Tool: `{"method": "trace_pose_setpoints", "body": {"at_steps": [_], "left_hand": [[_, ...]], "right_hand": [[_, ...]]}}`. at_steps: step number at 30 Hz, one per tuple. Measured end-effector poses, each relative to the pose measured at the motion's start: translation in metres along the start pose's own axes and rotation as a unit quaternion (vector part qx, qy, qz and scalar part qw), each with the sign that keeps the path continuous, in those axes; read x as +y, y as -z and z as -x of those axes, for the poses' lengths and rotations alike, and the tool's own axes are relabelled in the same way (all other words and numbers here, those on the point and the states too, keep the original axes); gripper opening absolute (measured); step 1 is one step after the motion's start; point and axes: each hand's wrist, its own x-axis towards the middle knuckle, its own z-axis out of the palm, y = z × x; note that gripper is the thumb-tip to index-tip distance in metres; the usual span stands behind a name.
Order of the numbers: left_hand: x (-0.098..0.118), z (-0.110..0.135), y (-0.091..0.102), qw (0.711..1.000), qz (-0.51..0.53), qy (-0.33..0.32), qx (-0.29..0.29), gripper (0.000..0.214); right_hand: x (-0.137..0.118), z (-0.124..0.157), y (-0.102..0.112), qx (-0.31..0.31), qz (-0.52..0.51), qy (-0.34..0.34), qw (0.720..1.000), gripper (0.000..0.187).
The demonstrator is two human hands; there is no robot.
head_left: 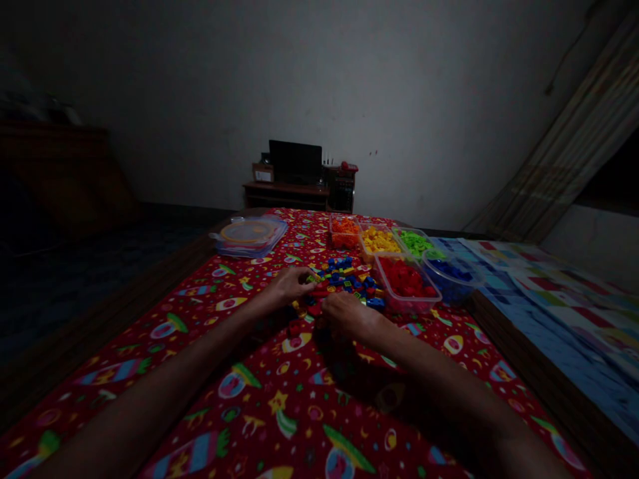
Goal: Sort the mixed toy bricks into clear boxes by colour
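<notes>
A pile of small mixed-colour bricks [347, 279] lies on a red patterned tablecloth [279, 399]. My left hand [292, 283] rests at the pile's left edge, fingers curled in a pinch on a small piece I cannot make out. My right hand [347, 313] lies palm down at the pile's near edge, fingers bent over some red pieces; what it holds, if anything, is hidden. Behind the pile stand clear tubs of sorted bricks: orange [344, 233], yellow [379, 241], green [417, 243], red [405, 279] and blue [452, 274].
A stack of clear lids with an orange one [248, 236] sits at the far left of the table. A blue patterned cloth [559, 313] covers a surface to the right. A low shelf with a dark screen [295, 174] stands against the far wall. The room is dim.
</notes>
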Motion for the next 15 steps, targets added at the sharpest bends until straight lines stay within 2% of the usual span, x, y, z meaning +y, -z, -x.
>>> {"method": "trace_pose_setpoints", "body": {"at_steps": [2,5,6,8,10,11,14,15], "left_hand": [[-0.008,-0.003,-0.001,1.0,0.03,-0.001,-0.003,0.033],[-0.017,-0.005,-0.003,0.998,0.058,0.002,-0.015,0.033],[-0.019,-0.006,-0.004,0.998,0.062,0.004,-0.018,0.033],[-0.017,-0.005,-0.007,0.997,0.072,0.005,-0.024,0.033],[-0.011,-0.004,-0.009,0.996,0.081,-0.006,-0.025,0.033],[-0.006,-0.002,-0.009,0.997,0.077,-0.013,-0.02,0.033],[0.012,0.003,-0.01,1.0,0.016,-0.027,0.004,0.029],[0.017,0.005,-0.01,0.999,-0.008,-0.035,0.01,0.027]], "right_hand": [[0.008,-0.004,-0.002,0.006,-0.025,0.004,1.0,0.019],[0.031,-0.012,0.002,-0.015,-0.086,-0.036,0.996,0.016],[0.04,-0.014,0.004,0.002,-0.118,-0.058,0.991,0.015],[0.054,-0.019,0.007,0.085,-0.205,-0.108,0.969,0.012],[0.061,-0.023,0.005,0.158,-0.317,-0.157,0.922,0.014],[0.062,-0.025,0.002,0.17,-0.382,-0.177,0.891,0.02],[0.053,-0.032,-0.012,0.141,-0.573,-0.192,0.784,0.037],[0.049,-0.034,-0.016,0.126,-0.611,-0.187,0.759,0.04]]}}
